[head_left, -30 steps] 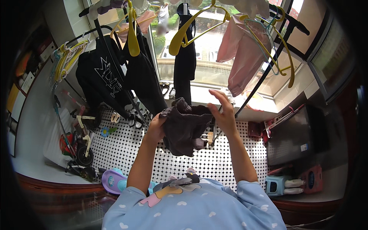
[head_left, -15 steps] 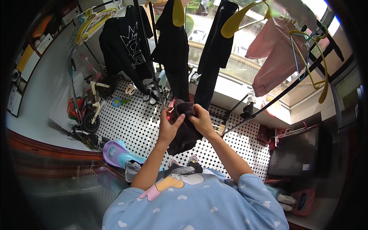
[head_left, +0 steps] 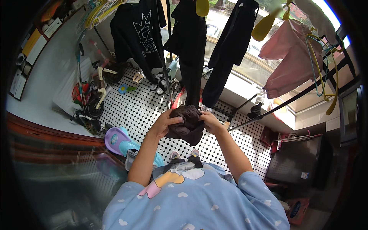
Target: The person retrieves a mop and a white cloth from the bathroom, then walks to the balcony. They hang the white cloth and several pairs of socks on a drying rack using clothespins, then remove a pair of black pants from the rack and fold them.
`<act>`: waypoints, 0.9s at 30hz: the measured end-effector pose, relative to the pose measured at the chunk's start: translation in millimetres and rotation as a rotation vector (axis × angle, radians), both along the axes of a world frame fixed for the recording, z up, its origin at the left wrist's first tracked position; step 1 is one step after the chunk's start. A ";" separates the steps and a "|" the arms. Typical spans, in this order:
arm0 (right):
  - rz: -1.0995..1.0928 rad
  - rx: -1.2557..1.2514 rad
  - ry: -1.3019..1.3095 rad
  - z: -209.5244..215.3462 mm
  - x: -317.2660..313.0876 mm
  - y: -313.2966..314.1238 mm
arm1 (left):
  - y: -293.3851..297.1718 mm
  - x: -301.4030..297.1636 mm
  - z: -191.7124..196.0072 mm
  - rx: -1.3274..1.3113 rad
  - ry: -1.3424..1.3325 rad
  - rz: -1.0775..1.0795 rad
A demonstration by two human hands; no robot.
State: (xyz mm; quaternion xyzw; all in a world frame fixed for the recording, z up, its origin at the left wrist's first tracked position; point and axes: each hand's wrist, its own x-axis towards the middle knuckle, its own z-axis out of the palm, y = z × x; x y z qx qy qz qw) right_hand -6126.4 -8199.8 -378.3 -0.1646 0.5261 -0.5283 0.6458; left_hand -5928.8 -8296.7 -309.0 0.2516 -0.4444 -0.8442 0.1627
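Observation:
A dark brown garment (head_left: 186,125) is bunched up in front of me, its kind hidden by the folds. My left hand (head_left: 163,123) grips its left side, thumb on top of the cloth. On the right, my right hand (head_left: 211,122) pinches the opposite edge between thumb and fingers. Just beyond hang a long black garment (head_left: 190,61) and a pair of black trousers (head_left: 230,50). A black printed top (head_left: 134,32) is on the rack at the far left, and pink pants (head_left: 293,57) hang at the far right.
Metal rack bars (head_left: 281,105) cross the right side. Yellow hangers (head_left: 264,28) dangle overhead. A balance bike (head_left: 100,86) stands at the left, with a purple and turquoise plastic item (head_left: 117,140) nearer me. A dark flat panel (head_left: 293,159) leans at the right. The floor (head_left: 153,138) is black-and-white tile.
The gathered band between my hands has turned out of sight, and the garment is now bunched into a rounder bundle. Both hands have moved slightly apart. The whole view has shifted.

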 end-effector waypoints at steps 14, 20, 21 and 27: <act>0.263 -0.075 0.768 -9.2 27.3 -11.4 | 1.9 15.9 -22.6 0.468 0.120 -0.047; 0.253 -0.008 -0.197 5.3 25.9 -12.6 | 5.4 24.6 -65.3 -0.759 -0.492 -0.150; 0.303 -0.042 -0.240 1.1 29.6 -12.5 | 2.7 27.3 -68.5 -0.728 -0.550 -0.169; 0.342 -0.150 0.780 7.6 42.3 -3.8 | -15.8 47.5 -67.0 0.183 -0.112 -0.009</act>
